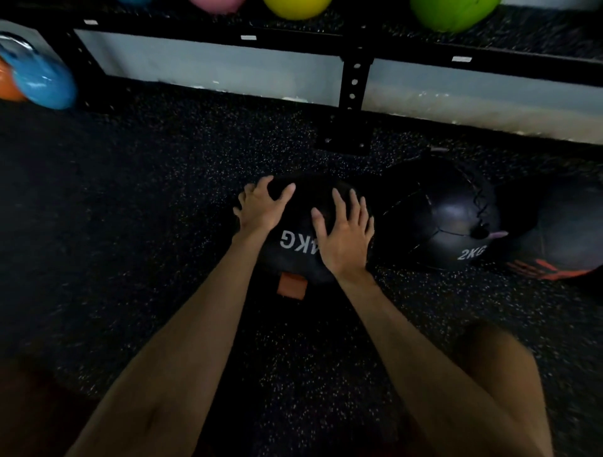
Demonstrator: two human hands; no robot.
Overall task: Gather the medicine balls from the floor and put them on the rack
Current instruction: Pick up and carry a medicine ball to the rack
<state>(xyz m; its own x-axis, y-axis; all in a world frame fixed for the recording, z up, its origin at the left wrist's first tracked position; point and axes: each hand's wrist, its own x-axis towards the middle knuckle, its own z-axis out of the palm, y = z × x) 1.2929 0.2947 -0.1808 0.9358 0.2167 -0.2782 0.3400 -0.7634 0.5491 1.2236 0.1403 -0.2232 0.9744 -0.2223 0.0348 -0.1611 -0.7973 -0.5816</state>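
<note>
A black medicine ball marked 4KG [300, 228] lies on the dark speckled floor in the middle of the view. My left hand [261, 205] lies on its upper left side with fingers spread and curving over the surface. My right hand [346, 228] presses flat on its right side, fingers straight. To the right lies a black ball marked 2KG [447, 221], and beyond it a third black ball with red print [561, 231]. The black rack [354, 81] runs along the wall above.
On the rack's shelf sit a yellow ball [295, 8], a green ball [452, 13] and a pink one [217, 4]. A blue kettlebell [42, 81] and an orange one [8, 86] stand at far left. The rack's foot [344, 140] is just behind the 4KG ball.
</note>
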